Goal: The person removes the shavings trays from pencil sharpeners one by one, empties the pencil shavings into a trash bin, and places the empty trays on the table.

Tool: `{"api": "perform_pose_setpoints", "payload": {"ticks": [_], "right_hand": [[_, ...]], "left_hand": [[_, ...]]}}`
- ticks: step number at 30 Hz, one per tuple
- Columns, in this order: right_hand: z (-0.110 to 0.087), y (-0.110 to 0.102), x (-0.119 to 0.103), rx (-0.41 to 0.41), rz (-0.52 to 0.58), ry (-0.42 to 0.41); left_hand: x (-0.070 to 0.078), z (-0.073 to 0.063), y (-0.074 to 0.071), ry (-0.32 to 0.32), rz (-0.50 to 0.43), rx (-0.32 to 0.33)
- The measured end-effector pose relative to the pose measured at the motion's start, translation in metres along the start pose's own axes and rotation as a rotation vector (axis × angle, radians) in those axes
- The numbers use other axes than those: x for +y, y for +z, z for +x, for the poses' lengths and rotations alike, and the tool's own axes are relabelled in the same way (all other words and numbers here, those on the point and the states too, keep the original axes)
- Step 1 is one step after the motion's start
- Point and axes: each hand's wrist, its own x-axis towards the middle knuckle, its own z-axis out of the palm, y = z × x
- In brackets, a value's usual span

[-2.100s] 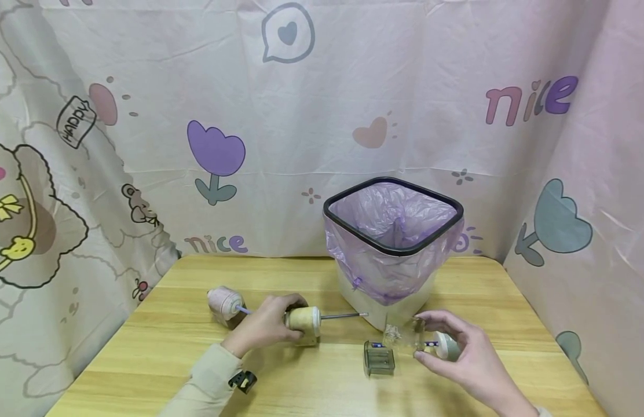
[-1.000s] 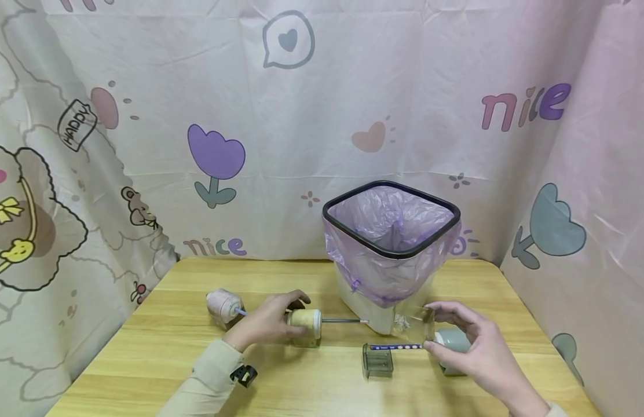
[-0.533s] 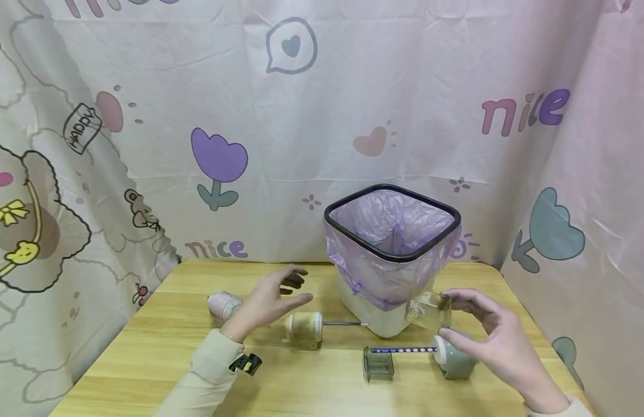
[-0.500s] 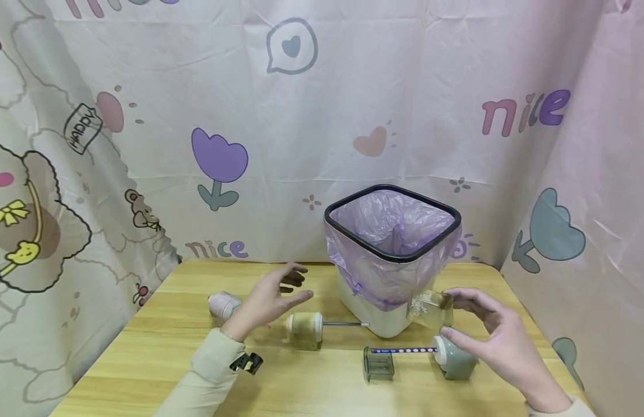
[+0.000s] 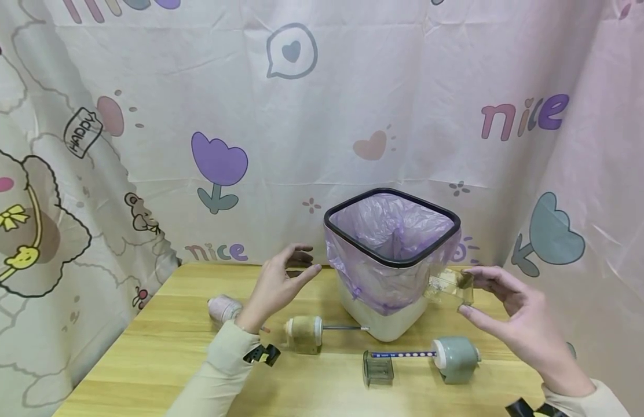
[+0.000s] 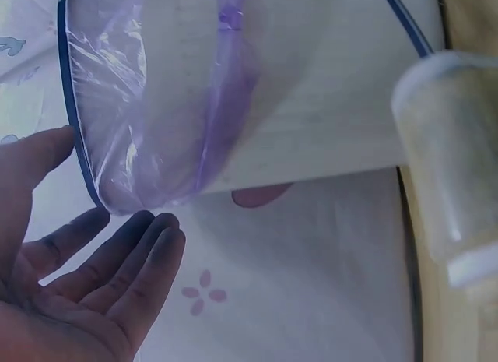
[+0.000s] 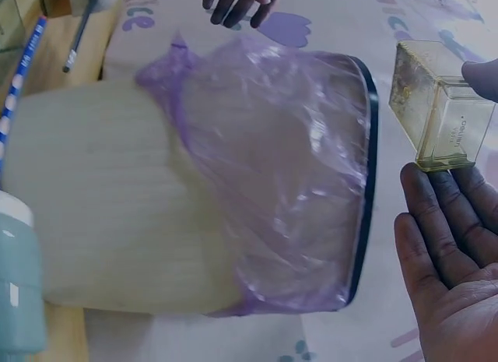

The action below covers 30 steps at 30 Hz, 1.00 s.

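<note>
My right hand pinches a clear yellowish pencil sharpener shavings container between thumb and fingers, beside the right side of the trash can. Pale shavings show inside the container; in the right wrist view the shavings container is close to the can's dark rim. My left hand, fingers relaxed and apart, holds nothing and hovers left of the can. Below it lies a yellow pencil sharpener with a dark pencil in it. A purple bag lines the can.
A green sharpener with a blue pencil lies front right. A smoky container sits under that pencil's end. A pink sharpener lies at the left of the wooden table. A printed curtain stands behind.
My left hand has let go of the yellow sharpener and risen. My right hand has drawn the shavings container away from the green sharpener, then up and rightward beside the can.
</note>
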Motion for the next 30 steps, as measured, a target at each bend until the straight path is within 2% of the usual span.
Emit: {"api": "perform_pose_setpoints", "payload": {"ticks": [9,16,20,30], "right_hand": [[0.021,-0.013,-0.007,0.040,-0.026,0.018],[0.036,-0.021,-0.008,0.027,-0.232,0.122],[0.045,-0.025,-0.006,0.016,-0.261,0.173],[0.082,-0.030,0.002,-0.037,-0.352,0.124]], "left_hand": [[0.013,0.013,0.012,-0.010,-0.087,0.013],[0.018,0.019,0.021,0.003,-0.100,0.033],[0.019,0.021,0.026,0.014,-0.106,0.039],[0.026,0.026,0.035,0.020,-0.167,0.047]]}}
